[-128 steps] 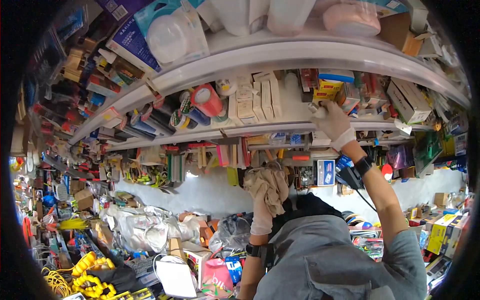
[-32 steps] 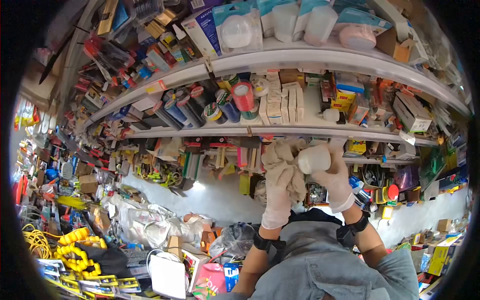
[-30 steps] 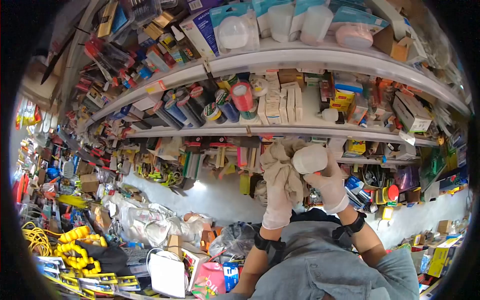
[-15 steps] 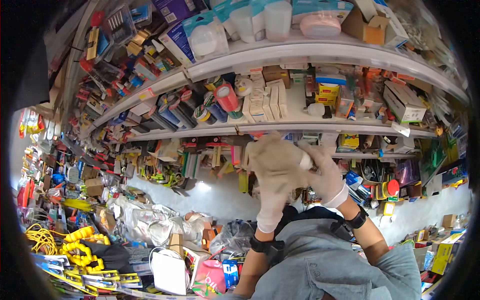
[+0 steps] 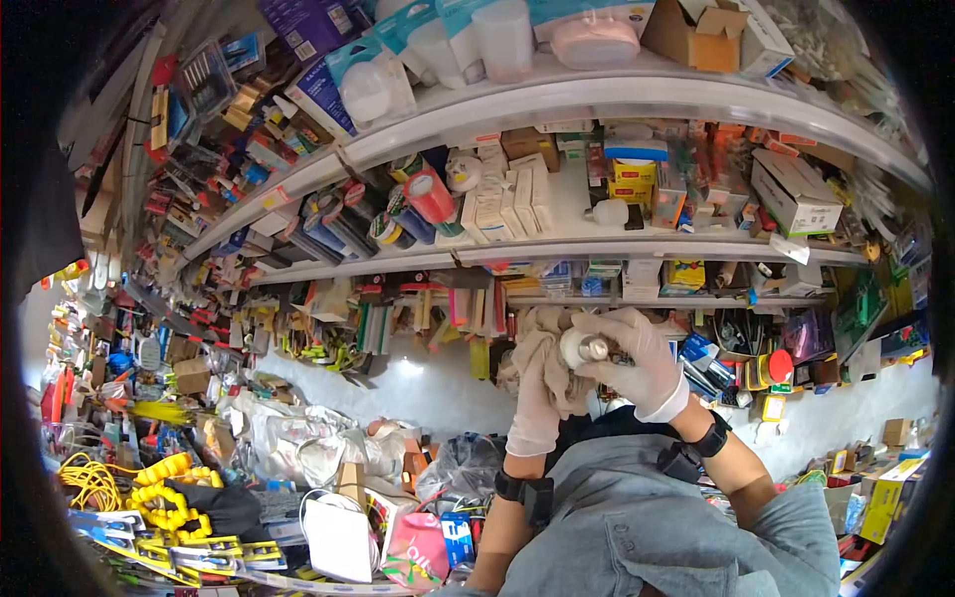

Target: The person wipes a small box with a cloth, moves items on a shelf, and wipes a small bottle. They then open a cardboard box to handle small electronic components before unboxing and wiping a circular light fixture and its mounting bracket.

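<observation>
Both hands wear pale gloves and meet in front of the lower shelf. My right hand (image 5: 642, 368) grips a white light bulb (image 5: 577, 348) with a silvery screw base that points right. A beige cloth (image 5: 545, 348) hangs bunched in my left hand (image 5: 534, 416) and lies against the bulb's left side. The cloth hides part of the left fingers. Another white bulb (image 5: 609, 212) lies on the middle shelf above my hands, beside small yellow boxes (image 5: 632, 181).
Shelves (image 5: 557, 247) of boxed goods curve across the view. Rolls and white cartons (image 5: 507, 204) stand on the middle shelf. Yellow coiled hose (image 5: 164, 502), a white flat box (image 5: 338, 537) and a pink bag (image 5: 418, 549) lie low at the left.
Both hands have lowered a little. The right hand has turned, so the bulb and its metal base now show. The cloth has shifted to the bulb's left side.
</observation>
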`<state>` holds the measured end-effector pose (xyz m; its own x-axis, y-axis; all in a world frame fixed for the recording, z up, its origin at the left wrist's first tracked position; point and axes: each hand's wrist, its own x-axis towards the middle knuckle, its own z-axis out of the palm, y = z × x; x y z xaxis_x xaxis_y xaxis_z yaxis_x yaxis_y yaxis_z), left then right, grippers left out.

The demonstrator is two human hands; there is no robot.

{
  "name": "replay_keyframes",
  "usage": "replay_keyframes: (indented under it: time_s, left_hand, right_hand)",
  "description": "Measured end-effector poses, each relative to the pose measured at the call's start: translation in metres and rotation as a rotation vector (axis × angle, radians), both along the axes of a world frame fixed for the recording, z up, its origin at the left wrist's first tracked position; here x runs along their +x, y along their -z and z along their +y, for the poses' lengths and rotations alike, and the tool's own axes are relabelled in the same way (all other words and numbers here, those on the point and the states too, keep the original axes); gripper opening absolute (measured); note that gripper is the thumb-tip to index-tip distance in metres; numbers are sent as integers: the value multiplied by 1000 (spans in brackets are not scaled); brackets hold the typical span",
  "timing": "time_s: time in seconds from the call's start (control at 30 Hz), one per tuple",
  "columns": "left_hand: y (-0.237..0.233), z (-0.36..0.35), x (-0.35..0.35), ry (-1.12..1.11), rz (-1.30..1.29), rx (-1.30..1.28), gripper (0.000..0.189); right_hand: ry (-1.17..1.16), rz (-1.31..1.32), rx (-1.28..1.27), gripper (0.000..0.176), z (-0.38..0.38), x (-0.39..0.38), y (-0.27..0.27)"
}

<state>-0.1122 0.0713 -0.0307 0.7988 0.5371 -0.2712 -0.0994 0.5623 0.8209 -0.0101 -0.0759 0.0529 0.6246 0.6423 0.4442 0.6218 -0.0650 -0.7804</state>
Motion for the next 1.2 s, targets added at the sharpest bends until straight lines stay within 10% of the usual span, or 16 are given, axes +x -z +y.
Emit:
replay_keyframes:
  time_s: [0.07,0.27,0.33,0.37,0.4,0.53,0.63,0.87,0.97,1.1,1.2]
  left_hand:
    - [-19,-8,-7,175,-81,-478,40]
    - [-5,-23,-3,212,-188,-658,47]
    - [-25,-38,-2,67,145,596,48]
    - [-24,-24,3,64,-58,-373,48]
    - [-20,-23,2,65,-58,-374,48]
    - [-21,-20,0,-152,-67,-229,35]
    - [-8,7,-1,279,180,1037,20]
    - [-17,22,10,21,-28,1066,17]
    - [28,24,0,-133,-70,-295,20]
    - [-31,-5,13,-280,-83,-306,18]
    - [-9,-7,8,-402,127,587,18]
  right_hand:
    - [35,27,-22,46,-2,5,1]
    - [-126,210,-9,58,5,3,9]
    - [-78,116,-28,69,6,1,28]
    - [-77,116,-29,69,5,0,26]
    - [-41,200,-147,69,3,-1,21]
    - [17,261,-433,73,1,2,15]
    - [-88,-70,-691,75,4,4,21]
    - [6,252,-148,91,16,-4,25]
    - [-36,561,15,93,31,-10,43]
    - [-218,1025,244,81,49,-24,80]
    - [-110,1000,47,64,44,-29,72]
